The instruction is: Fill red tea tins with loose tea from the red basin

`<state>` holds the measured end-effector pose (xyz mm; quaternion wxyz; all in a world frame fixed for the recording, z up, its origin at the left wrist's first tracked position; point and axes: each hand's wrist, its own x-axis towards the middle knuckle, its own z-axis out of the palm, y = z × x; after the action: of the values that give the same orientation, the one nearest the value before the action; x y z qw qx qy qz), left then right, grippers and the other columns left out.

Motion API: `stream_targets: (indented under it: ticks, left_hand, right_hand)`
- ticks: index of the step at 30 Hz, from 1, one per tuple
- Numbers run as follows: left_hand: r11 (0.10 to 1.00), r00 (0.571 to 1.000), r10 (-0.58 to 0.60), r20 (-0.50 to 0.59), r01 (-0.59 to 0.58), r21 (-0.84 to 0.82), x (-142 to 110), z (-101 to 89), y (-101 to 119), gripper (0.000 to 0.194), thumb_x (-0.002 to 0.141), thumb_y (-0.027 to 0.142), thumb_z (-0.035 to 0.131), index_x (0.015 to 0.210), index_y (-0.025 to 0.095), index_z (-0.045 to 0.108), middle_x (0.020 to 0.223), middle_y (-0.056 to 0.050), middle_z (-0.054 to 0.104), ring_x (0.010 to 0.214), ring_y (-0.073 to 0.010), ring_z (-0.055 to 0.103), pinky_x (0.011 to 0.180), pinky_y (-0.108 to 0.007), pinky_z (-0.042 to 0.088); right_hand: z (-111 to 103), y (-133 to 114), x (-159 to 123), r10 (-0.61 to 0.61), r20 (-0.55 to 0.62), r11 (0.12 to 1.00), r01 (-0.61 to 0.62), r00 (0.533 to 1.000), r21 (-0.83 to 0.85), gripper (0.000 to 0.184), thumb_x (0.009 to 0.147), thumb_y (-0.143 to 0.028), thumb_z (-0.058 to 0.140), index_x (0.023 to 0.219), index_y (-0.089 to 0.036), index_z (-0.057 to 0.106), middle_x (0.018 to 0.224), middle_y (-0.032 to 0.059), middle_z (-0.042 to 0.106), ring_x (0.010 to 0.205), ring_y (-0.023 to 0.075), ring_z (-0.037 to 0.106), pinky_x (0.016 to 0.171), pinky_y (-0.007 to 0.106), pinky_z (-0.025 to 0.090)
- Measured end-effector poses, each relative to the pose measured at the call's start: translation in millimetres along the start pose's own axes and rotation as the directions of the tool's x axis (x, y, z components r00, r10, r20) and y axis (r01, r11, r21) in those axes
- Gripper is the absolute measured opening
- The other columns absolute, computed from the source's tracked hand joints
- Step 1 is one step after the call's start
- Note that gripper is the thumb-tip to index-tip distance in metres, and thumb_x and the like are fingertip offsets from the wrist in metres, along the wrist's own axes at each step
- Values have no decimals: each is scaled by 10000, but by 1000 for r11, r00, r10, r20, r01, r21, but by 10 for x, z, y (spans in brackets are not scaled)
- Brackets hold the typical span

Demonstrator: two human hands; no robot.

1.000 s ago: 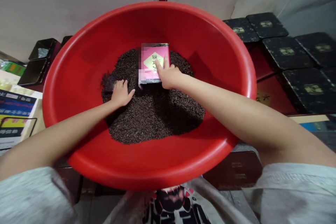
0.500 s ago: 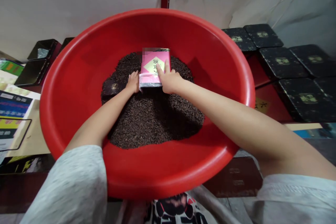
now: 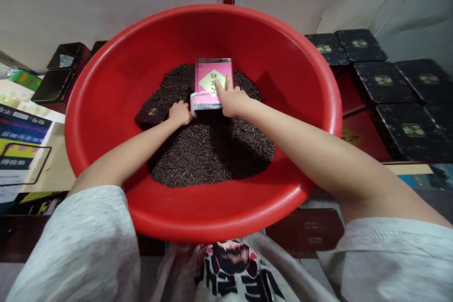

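Pink tea tin (image 3: 205,80) points longways to near edge of red basin (image 3: 219,230). Right hand (image 3: 231,101), nearer, grips it; left hand (image 3: 181,113) half-curled beside, can't tell hold.

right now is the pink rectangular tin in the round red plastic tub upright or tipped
Tipped: the pink rectangular tin lies with its labelled side up, clear plastic film at its near end.

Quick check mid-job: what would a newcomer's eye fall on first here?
The big red basin fills the middle, a dark loose mound inside it. Against that, the pink tin stands out, the right hand on it and the left hand close by. Black-topped tins line the right.
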<state>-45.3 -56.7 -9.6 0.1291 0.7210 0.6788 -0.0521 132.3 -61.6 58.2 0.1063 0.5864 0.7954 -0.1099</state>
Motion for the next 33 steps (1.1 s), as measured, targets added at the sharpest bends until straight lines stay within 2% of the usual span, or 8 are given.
stream_targets:
  ticks: [13, 19, 22, 23, 25, 27, 29, 33]
  left_hand:
    - [960, 963, -264, -61, 256, -112, -680, 108, 361, 449, 854, 358, 306, 1054, 59, 574, 1066, -208, 630, 994, -312, 601, 831, -384, 463]
    - [978, 983, -184, -5, 182, -102, -983, 126, 673, 487, 877, 430, 303, 1122, 60, 506, 1170, -232, 556, 1068, -331, 540, 826, -425, 458]
    - [981, 978, 193, -81, -191, 36, -1106, 63, 567, 578, 855, 489, 335, 1242, 76, 452, 1289, -229, 469, 1185, -355, 443, 929, -503, 381]
    - [900, 899, 433, -59, -428, 87, -1148, 58, 483, 585, 834, 492, 379, 1271, 108, 441, 1331, -204, 444, 1237, -348, 394, 987, -519, 326]
    - [535, 537, 828, 158, -843, 58, -1222, 101, 289, 520, 810, 417, 436, 1276, 189, 465, 1370, -123, 441, 1307, -281, 337, 1082, -475, 229]
    - [274, 230, 905, 358, -959, -75, -1259, 209, 122, 475, 801, 271, 402, 1267, 239, 488, 1370, -60, 458, 1320, -199, 340, 1121, -402, 201]
    - [210, 137, 896, 422, -969, -132, -1234, 341, 38, 505, 787, 215, 365, 1277, 225, 487, 1382, -60, 444, 1330, -186, 323, 1132, -404, 182]
    - [167, 81, 913, 401, -969, -182, -1017, 517, 106, 528, 770, 284, 421, 1291, 222, 480, 1410, -71, 395, 1340, -230, 299, 1133, -457, 142]
  right_hand:
    - [106, -157, -28, 66, -89, 997, -61, 994, 56, 928, 709, -135, 572, 1452, -146, 16, 1496, 220, -5, 1157, 381, 423, 881, 490, 387]
    - [113, -191, -56, 56, -90, 998, -52, 994, 42, 942, 704, -121, 589, 1452, -157, 17, 1498, 213, -23, 1177, 395, 401, 888, 492, 379]
    - [113, -170, -43, 49, -78, 998, -47, 996, 35, 939, 705, -106, 580, 1451, -156, 12, 1494, 226, -27, 1184, 396, 400, 895, 491, 380]
    - [113, -166, -40, 46, -84, 999, -43, 995, 30, 929, 710, -100, 574, 1451, -153, 17, 1492, 232, -19, 1182, 396, 405, 898, 493, 378]
    - [113, -167, -41, 37, -101, 999, -35, 994, 17, 904, 723, -101, 565, 1452, -147, 31, 1491, 237, 7, 1174, 400, 414, 896, 505, 380]
    - [109, -177, -49, 38, -110, 999, -37, 993, 14, 881, 737, -107, 556, 1452, -145, 43, 1491, 236, 22, 1164, 400, 425, 888, 518, 387]
    - [102, -186, -59, 46, -105, 999, -44, 993, 26, 868, 746, -109, 551, 1452, -145, 48, 1491, 234, 17, 1160, 395, 430, 884, 520, 396]
    - [87, -186, -72, 30, -82, 1000, -29, 996, 6, 882, 738, -92, 542, 1451, -133, 25, 1489, 240, 13, 1154, 382, 440, 868, 490, 419]
